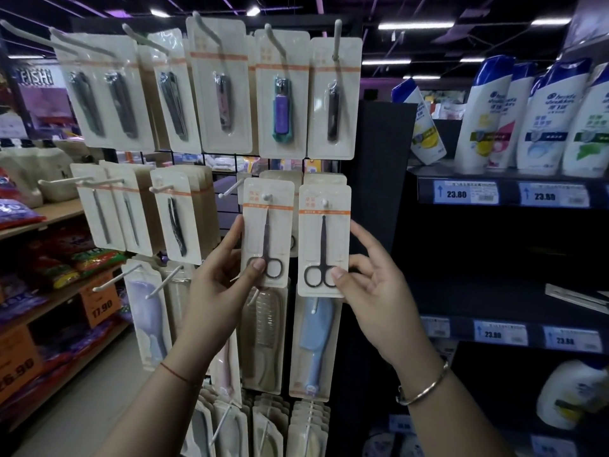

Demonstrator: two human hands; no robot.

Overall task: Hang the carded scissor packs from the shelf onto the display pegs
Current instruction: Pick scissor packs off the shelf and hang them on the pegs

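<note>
Two carded scissor packs hang side by side in the middle row of a wire display rack. The left scissor pack (267,232) sits on a white peg (267,196), and my left hand (224,275) pinches its lower edge, thumb over the scissor handles. The right scissor pack (324,240) sits on its own peg (325,202), and my right hand (372,275) grips its lower right side, thumb on the front. More cards show stacked behind each pack. An empty peg (229,189) juts out just left of them.
Carded nail clippers (281,100) fill the top row, tweezers and files (174,219) hang at the left, brushes (314,338) below. A dark shelf unit on the right holds shampoo bottles (553,117) and price tags (456,193). A snack shelf (49,212) runs along the left.
</note>
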